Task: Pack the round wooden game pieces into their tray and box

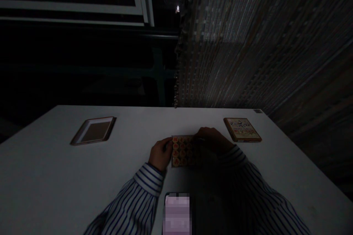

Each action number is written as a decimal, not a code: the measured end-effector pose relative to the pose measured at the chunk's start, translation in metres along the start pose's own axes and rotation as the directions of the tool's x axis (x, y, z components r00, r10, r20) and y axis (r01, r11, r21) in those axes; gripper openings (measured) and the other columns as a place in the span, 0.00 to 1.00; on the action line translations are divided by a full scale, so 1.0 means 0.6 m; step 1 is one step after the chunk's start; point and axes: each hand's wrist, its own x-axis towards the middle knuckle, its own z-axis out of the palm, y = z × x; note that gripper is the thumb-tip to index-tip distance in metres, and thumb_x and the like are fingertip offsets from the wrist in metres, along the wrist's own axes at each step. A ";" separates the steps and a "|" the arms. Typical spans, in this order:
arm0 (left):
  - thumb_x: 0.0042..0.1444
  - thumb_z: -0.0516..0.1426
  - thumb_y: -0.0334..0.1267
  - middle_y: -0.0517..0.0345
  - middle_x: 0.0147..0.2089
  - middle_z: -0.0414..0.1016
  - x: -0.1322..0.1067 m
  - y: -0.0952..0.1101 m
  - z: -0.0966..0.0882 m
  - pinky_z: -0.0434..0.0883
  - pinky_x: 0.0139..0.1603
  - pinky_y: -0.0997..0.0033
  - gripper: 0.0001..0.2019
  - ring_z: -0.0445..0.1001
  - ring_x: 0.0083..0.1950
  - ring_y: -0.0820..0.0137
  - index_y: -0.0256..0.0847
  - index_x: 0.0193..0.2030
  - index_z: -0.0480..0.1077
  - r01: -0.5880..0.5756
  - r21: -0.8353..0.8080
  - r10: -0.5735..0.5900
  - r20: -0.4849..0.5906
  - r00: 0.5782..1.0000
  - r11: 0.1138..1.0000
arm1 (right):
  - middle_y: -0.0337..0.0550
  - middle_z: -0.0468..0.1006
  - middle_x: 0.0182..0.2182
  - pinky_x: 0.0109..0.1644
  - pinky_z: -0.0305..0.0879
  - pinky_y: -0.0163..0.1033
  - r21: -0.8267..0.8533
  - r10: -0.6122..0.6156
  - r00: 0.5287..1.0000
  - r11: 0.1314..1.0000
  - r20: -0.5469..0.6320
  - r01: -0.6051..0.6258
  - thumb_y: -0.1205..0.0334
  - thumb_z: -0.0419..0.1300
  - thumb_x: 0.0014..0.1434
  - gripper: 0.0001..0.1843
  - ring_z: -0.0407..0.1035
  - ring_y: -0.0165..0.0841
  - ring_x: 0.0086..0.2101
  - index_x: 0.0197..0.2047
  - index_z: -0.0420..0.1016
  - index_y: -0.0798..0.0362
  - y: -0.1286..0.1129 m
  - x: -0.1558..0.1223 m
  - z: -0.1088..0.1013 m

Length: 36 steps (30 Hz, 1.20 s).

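Note:
A small block of round tan game pieces with red marks [182,151] lies in rows on the white table [55,176], in the middle. My left hand [160,153] is curled against the block's left edge, its thumb touching the top-left piece. My right hand [212,138] rests with bent fingers over the block's right side and covers part of it. Both sleeves are white with blue stripes. The light is dim, so what lies under the right fingers is not clear.
An empty box half with a brown rim [94,130] lies at the back left. A printed box lid [242,129] lies at the back right. A phone [177,213] sits at the near edge. A beaded curtain [248,44] hangs behind the table.

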 end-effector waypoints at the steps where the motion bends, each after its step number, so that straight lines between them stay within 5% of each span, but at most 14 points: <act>1: 0.54 0.49 0.42 0.52 0.42 0.75 0.000 0.001 0.000 0.68 0.46 0.65 0.16 0.72 0.44 0.66 0.40 0.44 0.71 0.001 -0.001 -0.001 0.000 1.000 1.000 | 0.43 0.73 0.35 0.38 0.59 0.34 0.002 -0.003 1.000 1.000 -0.005 0.003 0.63 0.55 0.55 0.09 0.67 0.31 0.36 0.39 0.74 0.48 0.001 0.000 0.001; 15: 0.54 0.49 0.42 0.53 0.42 0.75 -0.001 0.003 -0.003 0.68 0.46 0.66 0.15 0.72 0.44 0.67 0.41 0.44 0.71 -0.020 0.006 0.020 0.000 1.000 1.000 | 0.45 0.73 0.36 0.39 0.59 0.34 0.028 -0.002 1.000 1.000 -0.005 0.002 0.63 0.54 0.56 0.11 0.67 0.31 0.37 0.42 0.73 0.51 -0.004 -0.007 -0.013; 21: 0.54 0.49 0.40 0.54 0.42 0.74 -0.003 0.007 -0.005 0.68 0.47 0.64 0.14 0.71 0.45 0.67 0.39 0.42 0.71 -0.115 0.054 0.118 -0.058 0.991 0.992 | 0.46 0.73 0.35 0.39 0.60 0.35 0.020 -0.037 0.995 0.999 -0.090 0.039 0.63 0.53 0.56 0.12 0.67 0.31 0.37 0.42 0.72 0.52 -0.005 -0.025 -0.020; 24: 0.54 0.50 0.39 0.52 0.45 0.72 -0.010 0.017 -0.008 0.65 0.51 0.61 0.13 0.68 0.48 0.65 0.39 0.42 0.71 -0.259 0.141 0.272 -0.079 0.959 0.955 | 0.46 0.74 0.35 0.39 0.61 0.36 0.010 -0.028 0.989 1.000 -0.145 0.030 0.64 0.51 0.57 0.11 0.67 0.31 0.36 0.42 0.72 0.53 -0.013 -0.045 -0.014; 29: 0.54 0.51 0.37 0.50 0.53 0.65 -0.028 0.043 -0.010 0.63 0.52 0.55 0.13 0.62 0.53 0.62 0.41 0.45 0.69 -0.503 0.252 0.510 0.042 0.859 0.826 | 0.48 0.74 0.38 0.40 0.63 0.38 0.043 0.012 0.964 0.999 -0.266 -0.001 0.66 0.49 0.57 0.13 0.67 0.33 0.38 0.43 0.72 0.55 -0.027 -0.090 0.023; 36: 0.56 0.49 0.39 0.47 0.56 0.61 -0.045 0.068 0.012 0.60 0.52 0.49 0.15 0.58 0.56 0.56 0.42 0.48 0.67 -0.616 0.332 0.566 0.242 0.788 0.715 | 0.50 0.73 0.41 0.41 0.64 0.40 0.026 0.040 0.957 0.999 -0.288 -0.034 0.66 0.51 0.55 0.17 0.67 0.35 0.39 0.49 0.68 0.53 -0.031 -0.117 0.070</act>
